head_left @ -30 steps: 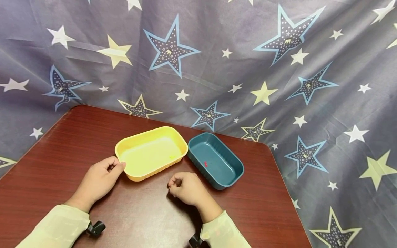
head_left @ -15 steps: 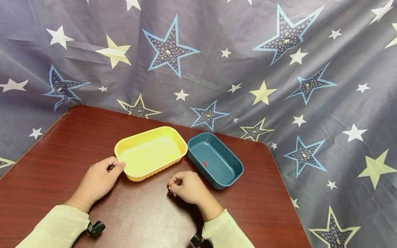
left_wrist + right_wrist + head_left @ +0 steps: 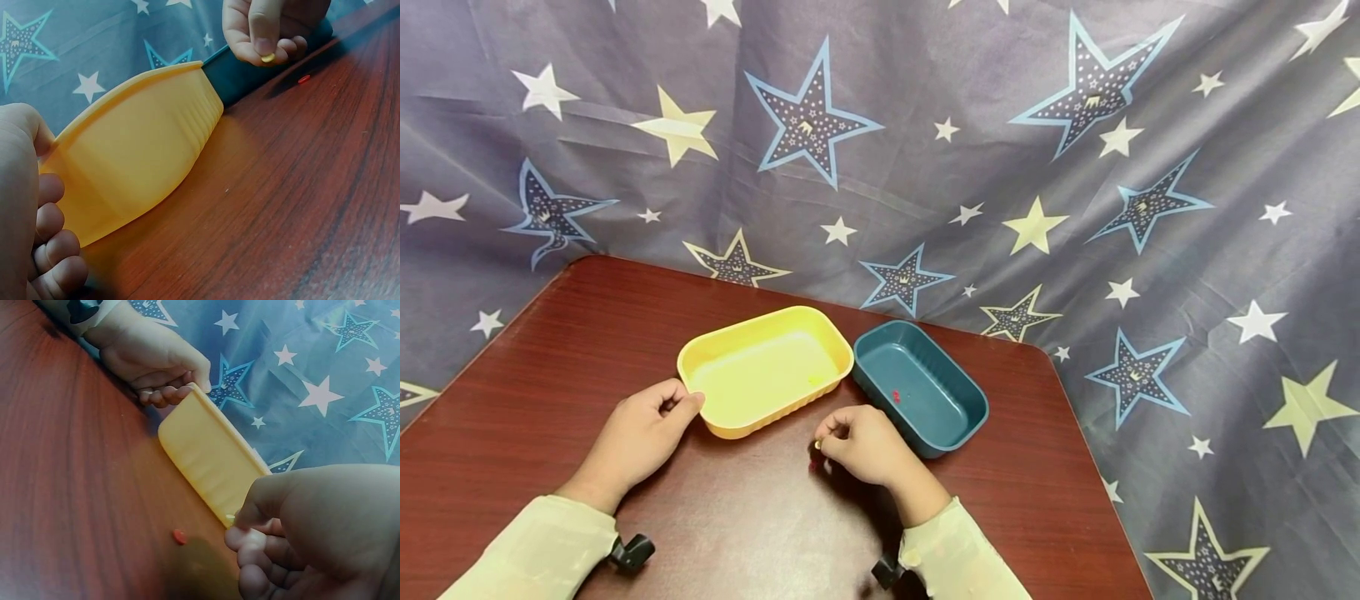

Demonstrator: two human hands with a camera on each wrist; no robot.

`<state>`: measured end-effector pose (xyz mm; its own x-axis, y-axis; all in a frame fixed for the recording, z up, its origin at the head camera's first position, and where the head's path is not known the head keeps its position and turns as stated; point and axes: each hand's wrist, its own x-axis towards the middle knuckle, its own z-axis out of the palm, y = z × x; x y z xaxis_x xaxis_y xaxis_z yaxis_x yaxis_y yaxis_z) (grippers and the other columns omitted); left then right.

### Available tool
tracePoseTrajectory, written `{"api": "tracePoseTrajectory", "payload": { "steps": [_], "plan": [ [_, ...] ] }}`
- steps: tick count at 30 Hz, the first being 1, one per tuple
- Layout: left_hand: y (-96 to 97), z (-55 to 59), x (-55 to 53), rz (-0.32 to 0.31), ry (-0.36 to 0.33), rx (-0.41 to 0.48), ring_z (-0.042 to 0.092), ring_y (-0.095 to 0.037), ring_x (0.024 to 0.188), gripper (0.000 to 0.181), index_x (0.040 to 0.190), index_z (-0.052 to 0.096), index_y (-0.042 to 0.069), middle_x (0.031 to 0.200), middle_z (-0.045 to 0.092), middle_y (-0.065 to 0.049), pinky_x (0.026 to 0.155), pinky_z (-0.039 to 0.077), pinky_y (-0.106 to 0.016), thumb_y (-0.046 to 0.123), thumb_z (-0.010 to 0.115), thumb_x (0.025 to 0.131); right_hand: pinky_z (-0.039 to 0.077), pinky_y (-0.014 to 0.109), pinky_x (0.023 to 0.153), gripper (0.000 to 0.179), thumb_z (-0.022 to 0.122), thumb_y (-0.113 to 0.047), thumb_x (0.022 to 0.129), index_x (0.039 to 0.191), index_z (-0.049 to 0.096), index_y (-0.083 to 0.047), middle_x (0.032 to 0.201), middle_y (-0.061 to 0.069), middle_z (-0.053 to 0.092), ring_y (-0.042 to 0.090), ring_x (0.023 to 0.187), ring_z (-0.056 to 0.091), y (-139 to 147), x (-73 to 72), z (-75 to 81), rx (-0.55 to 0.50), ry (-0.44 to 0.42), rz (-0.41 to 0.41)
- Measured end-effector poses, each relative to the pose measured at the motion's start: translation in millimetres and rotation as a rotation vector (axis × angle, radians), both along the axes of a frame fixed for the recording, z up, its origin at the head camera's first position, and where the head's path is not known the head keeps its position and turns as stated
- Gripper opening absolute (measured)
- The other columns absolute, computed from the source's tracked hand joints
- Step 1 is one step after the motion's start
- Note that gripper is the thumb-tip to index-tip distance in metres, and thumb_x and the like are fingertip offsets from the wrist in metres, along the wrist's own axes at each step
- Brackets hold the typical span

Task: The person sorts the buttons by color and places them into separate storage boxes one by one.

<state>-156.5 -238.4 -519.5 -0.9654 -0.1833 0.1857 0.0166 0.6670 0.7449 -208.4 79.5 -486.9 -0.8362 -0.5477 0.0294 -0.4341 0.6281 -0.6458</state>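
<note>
My left hand (image 3: 643,433) pinches the near left corner of a yellow plastic tray (image 3: 737,432) by its rim. In front of the tray, my right hand (image 3: 865,446) holds a tiny round yellow piece (image 3: 268,58) between thumb and finger. Below those fingertips a small flat red piece (image 3: 179,536) shows at the tabletop, apart from the hand; its kind is too small to tell. A dark teal tray (image 3: 958,446) stands against the yellow one's right end. It contains a small red bit (image 3: 897,397), and a yellow bit (image 3: 815,380) lies in the yellow tray.
Both trays stand on a dark red wood-grain table (image 3: 587,333). Behind it hangs a grey curtain (image 3: 925,50) printed with stars. Each sleeve has a black wrist mount, such as the left mount (image 3: 634,552).
My right hand has shifted a little right and away from me. The yellow piece in its fingertips and the red piece below have come into view. My left hand has stayed on the tray.
</note>
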Motion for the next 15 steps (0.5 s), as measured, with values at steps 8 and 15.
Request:
{"api": "tracePoseTrajectory", "payload": {
  "steps": [8,15],
  "plan": [
    [0.2,-0.1,0.3,0.001,0.003,0.001,0.039,-0.014,0.05,0.034,0.071,0.048,0.029,0.054,0.039,0.001,0.047,0.03,-0.029,0.059,0.048,0.085,0.044,0.025,0.053,0.003,0.066,-0.021,0.077,0.08,0.067,-0.023,0.071,-0.013,0.061,0.006,0.062,0.053,3,-7.7,18.4,-0.03,-0.01,-0.008],
    [0.7,0.5,0.9,0.003,0.006,0.002,0.039,-0.014,0.051,0.034,0.071,0.048,0.029,0.054,0.039,0.001,0.047,0.03,-0.029,0.059,0.048,0.085,0.045,0.025,0.054,0.003,0.066,-0.022,0.078,0.081,0.067,-0.023,0.069,-0.012,0.061,0.007,0.062,0.055,5,-17.6,35.4,-0.024,0.017,-0.02]
  ]
}}
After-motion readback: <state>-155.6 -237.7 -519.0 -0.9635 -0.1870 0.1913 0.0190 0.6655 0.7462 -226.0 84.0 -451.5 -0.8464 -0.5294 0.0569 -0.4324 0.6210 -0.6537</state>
